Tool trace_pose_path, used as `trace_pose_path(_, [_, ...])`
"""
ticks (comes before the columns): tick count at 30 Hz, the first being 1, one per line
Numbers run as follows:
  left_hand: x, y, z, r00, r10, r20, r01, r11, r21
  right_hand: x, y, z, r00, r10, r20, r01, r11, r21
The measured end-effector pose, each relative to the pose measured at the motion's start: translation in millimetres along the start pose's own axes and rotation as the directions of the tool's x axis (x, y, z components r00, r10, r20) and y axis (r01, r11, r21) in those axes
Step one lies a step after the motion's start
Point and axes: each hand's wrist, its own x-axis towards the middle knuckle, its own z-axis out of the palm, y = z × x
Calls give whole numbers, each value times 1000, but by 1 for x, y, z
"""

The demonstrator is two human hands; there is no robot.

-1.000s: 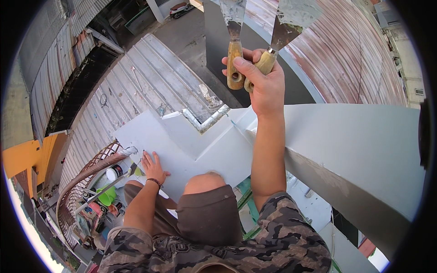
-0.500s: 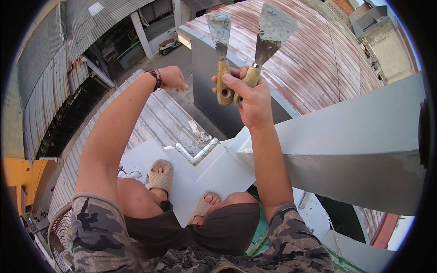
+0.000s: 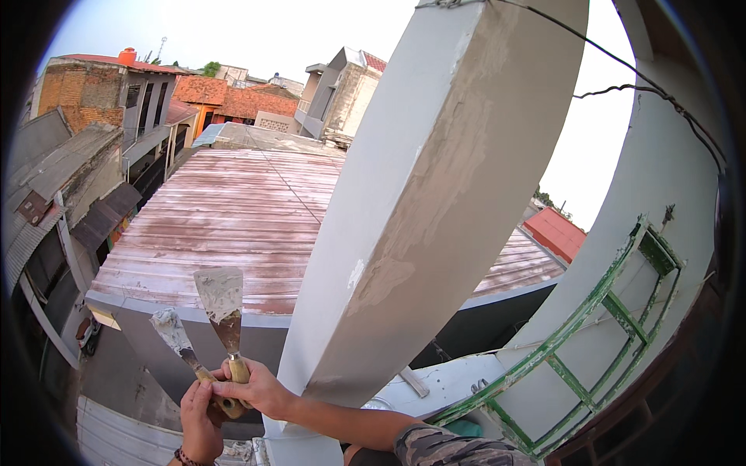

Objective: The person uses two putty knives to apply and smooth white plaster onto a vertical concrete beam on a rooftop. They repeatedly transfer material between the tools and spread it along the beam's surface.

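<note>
My right hand (image 3: 264,392) is closed round the wooden handle of a wide putty knife (image 3: 220,293), whose flared blade points up and is smeared with pale filler. Pressed close beside it, my left hand (image 3: 200,423), with a beaded bracelet at the wrist, grips the handle of a narrow putty knife (image 3: 172,330). That blade leans up to the left and is also coated with filler. The two handles' lower ends lie together among the fingers, partly hidden. Just right of my hands rises a pale pillar (image 3: 458,179) with patches of smoothed filler on its face.
A green wooden ladder-like frame (image 3: 614,311) with flaking paint leans at the right. Dark cables (image 3: 614,58) cross from the pillar to the right wall. Beyond the ledge lie a rusty corrugated roof (image 3: 210,210) and a lane (image 3: 116,388) well below. A small block (image 3: 413,382) lies on the white ledge.
My view has swung up and right to the pillar. My left hand, earlier apart with nothing in it, has come to the narrow putty knife; earlier my right hand held both knives.
</note>
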Motion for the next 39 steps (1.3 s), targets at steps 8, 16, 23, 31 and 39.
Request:
trace_pose_path(8, [7,6,-17,994,-59,87,64,996,-58,3,14,10,997,32,-74,-50,967,-248])
trace_pose_path(16, [14,-1,-31,995,-64,82,74,989,-125,3,9,25,989,-43,-145,-30,884,-466])
trace_pose_path(23, [28,7,-45,998,-50,-29,46,991,-126,-50,-32,43,971,7,-238,-164,744,-648])
trace_pose_path(31, [45,12,-28,989,-129,-77,118,983,-139,-174,-125,-8,121,-884,-451,502,446,-741])
trace_pose_path(39, [65,41,22,991,-135,-26,129,980,-149,-173,-374,-180,-46,-840,-540,298,504,-810])
